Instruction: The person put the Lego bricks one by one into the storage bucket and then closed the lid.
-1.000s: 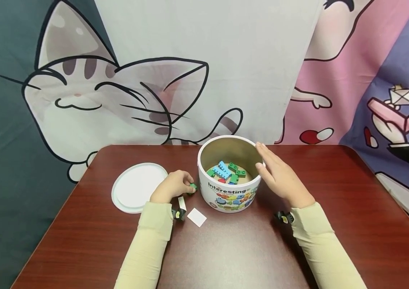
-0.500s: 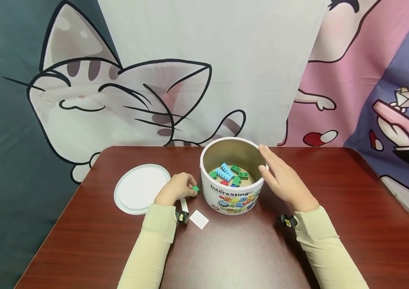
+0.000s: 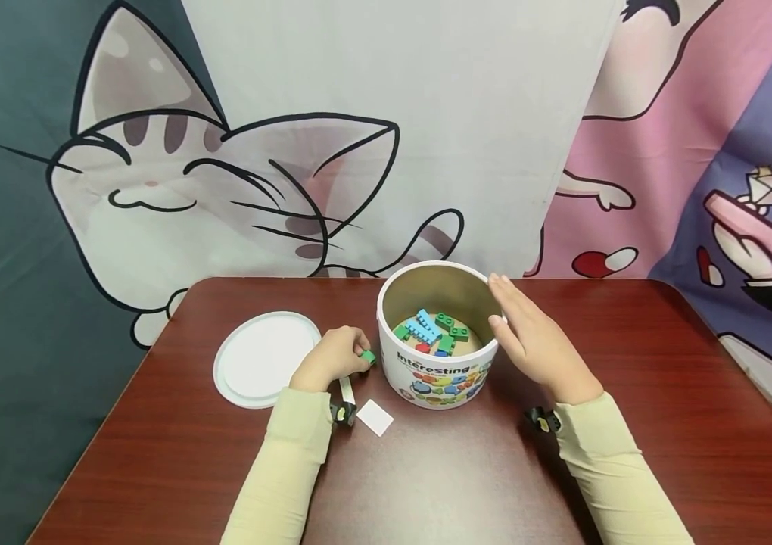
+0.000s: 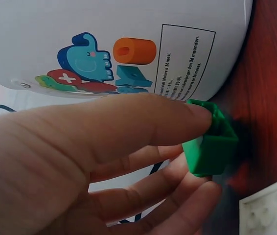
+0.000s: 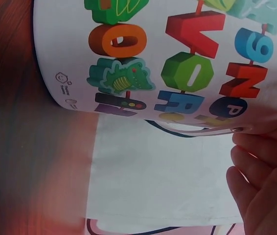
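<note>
Between thumb and fingers my left hand (image 3: pixel 334 356) pinches a small green toy brick (image 4: pixel 209 147), its hollow underside partly showing in the left wrist view. The brick is close over the table, just left of a round white bucket (image 3: pixel 437 382) with printed pictures. My right hand (image 3: pixel 539 341) rests against the bucket's right rim, its fingers straight. Inside the bucket lie blue bricks (image 3: pixel 423 327), several green bricks (image 3: pixel 459 333) and a red brick (image 3: pixel 423 348). A white studded piece (image 4: pixel 268 210) lies beside the left hand, mostly out of that view.
The round white lid (image 3: pixel 263 359) lies on the brown table (image 3: pixel 454 484) behind the left hand. In front of the bucket is a flat white square (image 3: pixel 375 418). A cartoon curtain (image 3: pixel 495 136) hangs past the table's far edge.
The head view has shifted slightly. The left hand keeps its pinch on the green brick beside the bucket, and the right hand stays at the rim.
</note>
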The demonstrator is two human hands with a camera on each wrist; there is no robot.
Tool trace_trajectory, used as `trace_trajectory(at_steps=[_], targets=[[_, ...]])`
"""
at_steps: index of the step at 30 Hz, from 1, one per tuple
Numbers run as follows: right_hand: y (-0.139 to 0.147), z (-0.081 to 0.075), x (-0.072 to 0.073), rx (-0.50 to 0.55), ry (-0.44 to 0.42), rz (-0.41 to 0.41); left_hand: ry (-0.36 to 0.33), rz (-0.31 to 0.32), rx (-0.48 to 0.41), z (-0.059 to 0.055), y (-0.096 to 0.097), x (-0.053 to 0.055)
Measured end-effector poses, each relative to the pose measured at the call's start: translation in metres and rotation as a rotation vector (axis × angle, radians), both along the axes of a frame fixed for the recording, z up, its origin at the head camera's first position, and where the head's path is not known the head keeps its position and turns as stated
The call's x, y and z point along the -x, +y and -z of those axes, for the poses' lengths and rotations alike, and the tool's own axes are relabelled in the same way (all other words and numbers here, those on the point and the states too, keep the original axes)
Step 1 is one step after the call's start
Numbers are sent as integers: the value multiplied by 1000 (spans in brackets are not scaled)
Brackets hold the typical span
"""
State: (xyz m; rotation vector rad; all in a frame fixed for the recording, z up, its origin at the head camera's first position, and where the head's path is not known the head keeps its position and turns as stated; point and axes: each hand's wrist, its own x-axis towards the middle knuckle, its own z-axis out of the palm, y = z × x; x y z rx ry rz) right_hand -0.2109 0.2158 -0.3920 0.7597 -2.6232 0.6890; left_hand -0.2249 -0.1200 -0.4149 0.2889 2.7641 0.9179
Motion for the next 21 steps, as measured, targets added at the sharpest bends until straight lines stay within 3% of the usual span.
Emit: trace_trajectory(at_steps=[16, 21], targets=[[0, 0, -1, 0, -24, 11, 94, -10, -97, -1, -3, 0], [-1, -1, 0, 0, -17, 5, 158, -26, -99, -6, -4, -3]])
